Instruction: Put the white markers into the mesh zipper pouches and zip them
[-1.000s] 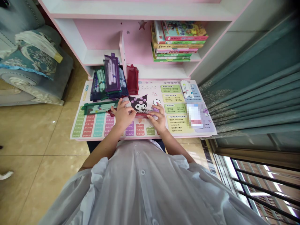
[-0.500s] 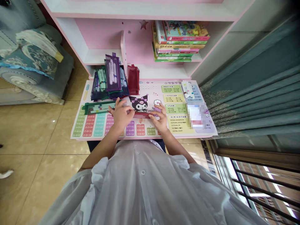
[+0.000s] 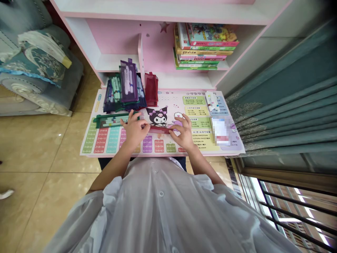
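Observation:
My left hand (image 3: 134, 130) and my right hand (image 3: 184, 133) rest on a printed desk mat (image 3: 158, 149) with coloured multiplication tables. Between them lies a flat red mesh pencil pouch (image 3: 159, 129), its ends held by my fingers and thumbs. Its left part is hidden under my left hand. A green mesh pouch of markers (image 3: 113, 120) lies just beyond my left fingers. A cartoon character print (image 3: 157, 117) sits just beyond the red pouch.
Several dark mesh pouches of pens (image 3: 126, 88) and an upright red mesh pouch (image 3: 151, 89) stand at the shelf's foot. White markers (image 3: 212, 101) and a blurred card (image 3: 220, 131) lie to the right. Books (image 3: 205, 45) fill the pink shelf. A sofa (image 3: 37, 66) and curtain (image 3: 284, 119) flank the desk.
My right hand has shifted slightly right and the red pouch shows a little differently between my hands. The whole view has drifted a little as my head moved.

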### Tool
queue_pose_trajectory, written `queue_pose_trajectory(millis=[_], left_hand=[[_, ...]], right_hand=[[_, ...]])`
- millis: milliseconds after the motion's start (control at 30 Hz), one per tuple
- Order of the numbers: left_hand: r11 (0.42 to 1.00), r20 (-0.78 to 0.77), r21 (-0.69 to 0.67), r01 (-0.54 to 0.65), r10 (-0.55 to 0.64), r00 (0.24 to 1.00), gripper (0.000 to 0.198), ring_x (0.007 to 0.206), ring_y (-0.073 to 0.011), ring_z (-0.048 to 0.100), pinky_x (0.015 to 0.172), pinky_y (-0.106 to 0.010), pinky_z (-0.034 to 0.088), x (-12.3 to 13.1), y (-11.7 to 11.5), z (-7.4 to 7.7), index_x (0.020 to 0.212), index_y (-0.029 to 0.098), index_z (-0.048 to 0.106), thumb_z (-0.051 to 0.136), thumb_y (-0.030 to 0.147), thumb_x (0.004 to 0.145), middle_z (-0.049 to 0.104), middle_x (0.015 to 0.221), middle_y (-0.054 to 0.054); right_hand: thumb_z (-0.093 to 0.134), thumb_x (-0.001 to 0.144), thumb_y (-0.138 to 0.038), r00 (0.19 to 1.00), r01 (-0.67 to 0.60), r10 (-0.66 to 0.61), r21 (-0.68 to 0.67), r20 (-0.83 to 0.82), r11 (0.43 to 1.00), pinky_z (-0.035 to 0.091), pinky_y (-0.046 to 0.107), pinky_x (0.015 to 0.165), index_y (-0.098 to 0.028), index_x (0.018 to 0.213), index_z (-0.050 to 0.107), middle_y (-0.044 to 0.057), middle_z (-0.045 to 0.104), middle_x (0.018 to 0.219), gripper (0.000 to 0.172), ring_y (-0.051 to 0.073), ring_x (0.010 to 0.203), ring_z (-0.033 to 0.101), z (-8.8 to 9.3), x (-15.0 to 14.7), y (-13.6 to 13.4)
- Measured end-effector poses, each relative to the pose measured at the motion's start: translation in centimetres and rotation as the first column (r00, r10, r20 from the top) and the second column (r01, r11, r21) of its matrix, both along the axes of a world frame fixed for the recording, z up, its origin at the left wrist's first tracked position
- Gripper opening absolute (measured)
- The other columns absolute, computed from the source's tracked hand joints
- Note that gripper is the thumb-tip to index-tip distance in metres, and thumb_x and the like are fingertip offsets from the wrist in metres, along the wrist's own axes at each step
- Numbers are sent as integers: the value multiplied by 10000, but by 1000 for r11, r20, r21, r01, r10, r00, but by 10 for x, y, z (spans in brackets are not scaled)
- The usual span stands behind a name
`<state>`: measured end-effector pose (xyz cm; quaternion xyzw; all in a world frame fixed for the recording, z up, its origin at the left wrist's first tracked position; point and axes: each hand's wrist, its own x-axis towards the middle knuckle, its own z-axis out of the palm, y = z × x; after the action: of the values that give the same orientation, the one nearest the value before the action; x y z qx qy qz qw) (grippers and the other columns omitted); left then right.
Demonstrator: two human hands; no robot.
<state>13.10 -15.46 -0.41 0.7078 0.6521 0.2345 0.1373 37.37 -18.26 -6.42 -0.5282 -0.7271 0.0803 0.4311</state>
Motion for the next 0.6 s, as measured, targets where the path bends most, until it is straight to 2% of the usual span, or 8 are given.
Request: queue_pose_trajectory(millis=[200,367,600], left_hand=[[1000,16,4,-4,4,1000,161,1505,-371,335,1200,-764,85,-1,-2,2,691,271,731,670,263,839,628,1400,-5],[1000,48,17,-26,25,999,156,1502,-381,339,1196,-781,76,-5,-1,-1,661,266,729,699,231,810,637,1388,-10],[999,74,15,-51,49,996,151,1494,-377,354,1211,-760,59,-5,-1,-4,645,271,725,720,215,785,648,1369,-1]], right_hand=[[689,824,-295,996,25,-24,-6,81,1000,312,656,1166,-257,787,715,63,639,1264,59,402,1450,355,6,1,-2],[661,846,-285,988,49,-44,-29,146,998,346,644,1153,-244,801,713,80,630,1278,79,398,1451,360,8,2,-5],[670,829,-271,986,52,-47,-30,158,998,356,652,1143,-247,781,706,76,636,1274,65,405,1446,370,10,2,-5]])
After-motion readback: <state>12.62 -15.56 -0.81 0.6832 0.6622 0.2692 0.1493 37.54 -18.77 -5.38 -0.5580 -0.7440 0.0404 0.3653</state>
